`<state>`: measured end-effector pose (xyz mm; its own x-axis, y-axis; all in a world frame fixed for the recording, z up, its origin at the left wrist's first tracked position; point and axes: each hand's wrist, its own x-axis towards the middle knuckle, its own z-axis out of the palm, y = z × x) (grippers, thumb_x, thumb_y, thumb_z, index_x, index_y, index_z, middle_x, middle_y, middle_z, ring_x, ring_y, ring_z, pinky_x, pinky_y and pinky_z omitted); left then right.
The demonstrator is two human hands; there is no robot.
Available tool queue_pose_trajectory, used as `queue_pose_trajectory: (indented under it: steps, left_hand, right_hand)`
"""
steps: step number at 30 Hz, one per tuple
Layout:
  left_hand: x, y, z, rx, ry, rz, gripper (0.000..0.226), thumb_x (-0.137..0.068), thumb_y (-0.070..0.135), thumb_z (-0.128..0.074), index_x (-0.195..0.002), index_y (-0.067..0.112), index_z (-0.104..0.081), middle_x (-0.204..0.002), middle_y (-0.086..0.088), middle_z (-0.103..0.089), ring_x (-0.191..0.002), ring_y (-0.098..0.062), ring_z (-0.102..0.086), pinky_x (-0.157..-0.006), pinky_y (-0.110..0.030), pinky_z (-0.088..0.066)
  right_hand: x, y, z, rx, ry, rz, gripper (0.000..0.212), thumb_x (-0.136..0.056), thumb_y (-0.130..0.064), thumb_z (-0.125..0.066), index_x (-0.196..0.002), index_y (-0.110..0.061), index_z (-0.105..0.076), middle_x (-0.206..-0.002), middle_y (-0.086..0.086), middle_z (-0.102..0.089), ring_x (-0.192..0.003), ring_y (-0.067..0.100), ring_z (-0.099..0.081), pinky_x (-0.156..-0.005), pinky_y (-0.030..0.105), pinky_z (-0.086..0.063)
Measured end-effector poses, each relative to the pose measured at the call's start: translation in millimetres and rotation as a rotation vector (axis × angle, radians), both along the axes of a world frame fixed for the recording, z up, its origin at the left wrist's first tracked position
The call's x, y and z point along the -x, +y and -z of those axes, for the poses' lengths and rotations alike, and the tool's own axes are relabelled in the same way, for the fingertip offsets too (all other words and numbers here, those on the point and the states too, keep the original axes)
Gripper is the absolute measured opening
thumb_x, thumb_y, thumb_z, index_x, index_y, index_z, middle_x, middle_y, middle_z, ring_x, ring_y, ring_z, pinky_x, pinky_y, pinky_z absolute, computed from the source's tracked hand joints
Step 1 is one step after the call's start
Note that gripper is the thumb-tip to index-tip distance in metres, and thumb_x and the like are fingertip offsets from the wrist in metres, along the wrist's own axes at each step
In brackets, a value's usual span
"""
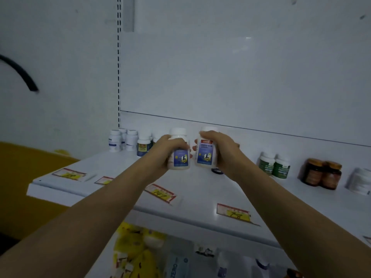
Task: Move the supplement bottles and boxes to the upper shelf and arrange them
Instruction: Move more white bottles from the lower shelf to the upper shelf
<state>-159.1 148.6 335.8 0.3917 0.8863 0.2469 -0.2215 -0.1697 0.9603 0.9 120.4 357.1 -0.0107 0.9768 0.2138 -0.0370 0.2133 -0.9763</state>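
"White plastic bottles, one per hand?" asks one.

"Yes. The left hand (166, 150) is wrapped round the left bottle (179, 157), the right hand (221, 152) round the right bottle (205, 155). Both are held upright, side by side and nearly touching, above the middle of the upper shelf (200, 195), not yet set down."

"What could go wrong?"

"A small dark thing (217, 171) lies on the shelf at six o'clock from the right bottle. Set down on it, that bottle would likely tip. The two could also knock together."

"And the neighbours?"

"Green bottles (275, 167) stand at three o'clock, well apart. A dark-labelled bottle (143, 146) at nine o'clock is nearer the left wrist, so I'd guess a sideways swing could topple it."
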Motion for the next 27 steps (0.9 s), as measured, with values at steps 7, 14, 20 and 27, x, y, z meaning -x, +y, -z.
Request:
queue_pose_trajectory:
  steps: [7, 14, 20, 27]
  left_hand:
    - [17.3, 80.2, 13.5, -0.008, 0.21, -0.087, 0.044, -0.081, 0.006, -0.068, -0.122, 0.006, -0.051, -0.113, -0.013, -0.065, -0.094, -0.024, -0.065, -0.072, -0.032, -0.054]
    - [22.6, 150.5, 29.0, -0.008, 0.307, -0.049, 0.042, -0.076, -0.002, -0.071, -0.116, 0.007, -0.06, -0.107, -0.011, -0.066, -0.094, -0.024, -0.063, -0.069, -0.029, -0.052]
    - [8.2, 186.4, 50.3, 0.041, 0.29, -0.116, 0.046, -0.074, -0.005, -0.072, -0.118, 0.001, -0.062, -0.118, -0.02, -0.065, -0.109, -0.034, -0.061, -0.096, -0.049, -0.048]
    - [-5.9, 190.0, 54.7, -0.088, 0.399, -0.166, 0.057, -0.061, 0.016, -0.075, -0.115, 0.003, -0.061, -0.114, -0.019, -0.066, -0.107, -0.034, -0.062, -0.095, -0.05, -0.049]
  right_hand:
    - [17.2, 74.7, 23.1, 0.031, -0.18, 0.115, 0.03, -0.089, -0.021, -0.062, -0.116, -0.011, -0.054, -0.111, 0.006, -0.064, -0.097, 0.019, -0.062, -0.084, 0.032, -0.051]
    - [21.6, 129.4, 35.0, 0.117, -0.318, 0.341, 0.037, -0.087, -0.012, -0.065, -0.123, -0.011, -0.056, -0.115, 0.008, -0.064, -0.092, 0.019, -0.063, -0.076, 0.035, -0.056]
    - [26.1, 169.9, 53.4, 0.214, -0.353, 0.482, 0.032, -0.083, -0.008, -0.069, -0.114, -0.009, -0.059, -0.116, 0.015, -0.064, -0.105, 0.03, -0.063, -0.088, 0.047, -0.054]
    - [19.9, 198.4, 59.3, 0.191, -0.55, 0.6, 0.044, -0.079, -0.023, -0.074, -0.117, -0.01, -0.058, -0.115, 0.015, -0.065, -0.107, 0.031, -0.062, -0.093, 0.05, -0.051]
